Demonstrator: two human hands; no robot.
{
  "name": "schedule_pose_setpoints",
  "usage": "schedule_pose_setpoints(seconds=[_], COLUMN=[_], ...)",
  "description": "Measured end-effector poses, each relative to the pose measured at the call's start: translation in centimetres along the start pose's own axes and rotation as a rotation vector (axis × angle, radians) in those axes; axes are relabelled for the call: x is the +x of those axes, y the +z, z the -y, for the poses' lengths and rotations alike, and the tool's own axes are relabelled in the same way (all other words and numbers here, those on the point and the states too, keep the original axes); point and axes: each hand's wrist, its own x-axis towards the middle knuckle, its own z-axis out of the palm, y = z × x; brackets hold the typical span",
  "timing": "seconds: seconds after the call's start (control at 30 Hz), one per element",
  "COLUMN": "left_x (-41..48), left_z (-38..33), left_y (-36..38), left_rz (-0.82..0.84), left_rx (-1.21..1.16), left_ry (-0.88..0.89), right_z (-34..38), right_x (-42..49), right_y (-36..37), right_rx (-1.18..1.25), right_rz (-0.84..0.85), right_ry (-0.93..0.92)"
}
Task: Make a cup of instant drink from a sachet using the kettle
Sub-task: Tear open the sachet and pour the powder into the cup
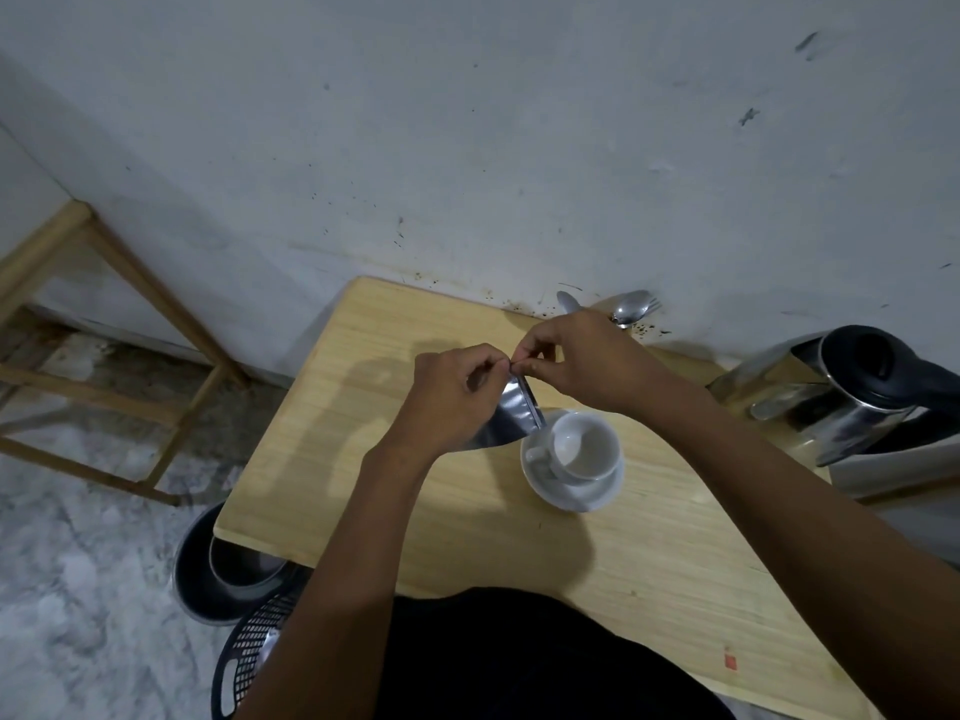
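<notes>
A silvery sachet (pixel 511 415) hangs above the wooden table (pixel 363 433), just left of a white cup (pixel 587 446) that stands empty on a white saucer (pixel 576 493). My left hand (pixel 452 394) and my right hand (pixel 582 356) both pinch the sachet's top edge, fingertips almost touching. A steel kettle (pixel 852 402) with a black lid and handle stands at the table's right end.
Spoons and a fork (pixel 631 306) stick up at the wall behind my right hand. On the floor at the left lie a dark pot (pixel 228 569) and a black perforated basket (pixel 249 652). A wooden frame (pixel 119 283) stands further left.
</notes>
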Motion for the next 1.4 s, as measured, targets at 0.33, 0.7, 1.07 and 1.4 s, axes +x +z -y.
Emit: schedule_pose_setpoints(seconds=[0.33,0.7,1.07,1.4], left_x=[0.2,-0.1,0.4,0.1], left_z=[-1.3,-1.9,-2.1,-1.6], left_y=[-0.5,-1.1,-1.1,-2.0], left_rz=[-0.055,-0.035,-0.114,0.024], left_rx=[-0.218,-0.380,-0.250,-0.472], left_ry=[-0.104,-0.187,-0.090,-0.258], right_z=[-0.1,-0.4,-0.1,-0.5], right_x=[-0.3,-0.3,0.7,0.7], right_y=[1.8,1.7,0.3,1.5], right_rx=[-0.015,-0.163,-0.050,-0.208], right_rz=[-0.275,-0.389,-0.259,-0.427], right_ry=[-0.236,-0.474,-0.334,-0.553])
